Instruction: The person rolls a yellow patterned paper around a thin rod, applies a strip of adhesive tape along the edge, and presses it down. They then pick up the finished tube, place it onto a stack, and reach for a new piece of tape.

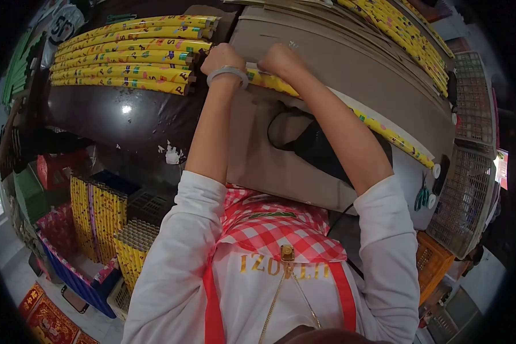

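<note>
My left hand [223, 60], with a pale bangle [228, 73] at the wrist, is closed beside the brown ends of a row of yellow patterned tubes [126, 60]. My right hand [281, 61] is closed too, a little to the right over the brown board [338, 63]. A long yellow printed roll [395, 136] with a white edge slants across the board, passing under my right forearm and reaching toward my left hand. The fingers of both hands curl away from view, so what they grip is hidden.
More yellow printed sheets [401, 37] lie at the upper right. A black strapped item [315, 143] rests on the board. Teal-handled cutters [422, 195] lie at right near grey plastic baskets [461, 192]. Bundled yellow tubes [97, 218] stand at lower left beside a blue-sided bin [89, 286].
</note>
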The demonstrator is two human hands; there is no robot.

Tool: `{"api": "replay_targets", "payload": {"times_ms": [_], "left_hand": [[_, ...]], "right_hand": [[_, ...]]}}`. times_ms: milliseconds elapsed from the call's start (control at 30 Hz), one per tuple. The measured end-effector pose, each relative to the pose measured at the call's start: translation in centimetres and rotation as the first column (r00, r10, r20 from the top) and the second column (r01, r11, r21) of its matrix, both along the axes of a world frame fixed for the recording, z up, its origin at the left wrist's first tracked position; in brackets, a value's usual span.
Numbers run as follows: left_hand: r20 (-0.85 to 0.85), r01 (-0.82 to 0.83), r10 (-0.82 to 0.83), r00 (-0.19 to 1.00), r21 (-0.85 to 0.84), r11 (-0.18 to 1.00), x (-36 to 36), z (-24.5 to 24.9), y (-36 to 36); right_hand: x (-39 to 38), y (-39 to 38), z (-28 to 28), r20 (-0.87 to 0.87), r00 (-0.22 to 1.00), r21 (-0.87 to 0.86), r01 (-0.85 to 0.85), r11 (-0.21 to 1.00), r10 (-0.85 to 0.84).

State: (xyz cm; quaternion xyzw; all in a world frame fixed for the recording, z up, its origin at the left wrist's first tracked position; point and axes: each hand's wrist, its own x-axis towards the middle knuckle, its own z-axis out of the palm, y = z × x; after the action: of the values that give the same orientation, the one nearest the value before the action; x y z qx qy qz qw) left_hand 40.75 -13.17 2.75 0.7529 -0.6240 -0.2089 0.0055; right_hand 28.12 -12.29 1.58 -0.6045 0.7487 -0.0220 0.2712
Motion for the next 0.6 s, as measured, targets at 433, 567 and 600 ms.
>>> {"api": "replay_targets", "payload": {"times_ms": [433,567,600], "left_hand": [[-0.033,-0.042,0.040,0.999,-0.066,0.997,0.1,-0.9,-0.3],[-0.010,-0.031,0.031,0.999,0.019,0.999,-0.2,0.7,0.0],[0.004,-0.011,0.011,1.000,0.011,1.000,-0.1,0.6,0.0]], "right_hand": [[1.0,-5.1,-2.0,-0.102,0.992,0.484,-0.012,0.875,0.069],[1.7,-5.1,-1.4,-0.175,0.976,0.462,-0.037,0.886,0.132],[1.9,-4.8,-1.5,-0.248,0.962,0.371,-0.013,0.929,0.112]]}}
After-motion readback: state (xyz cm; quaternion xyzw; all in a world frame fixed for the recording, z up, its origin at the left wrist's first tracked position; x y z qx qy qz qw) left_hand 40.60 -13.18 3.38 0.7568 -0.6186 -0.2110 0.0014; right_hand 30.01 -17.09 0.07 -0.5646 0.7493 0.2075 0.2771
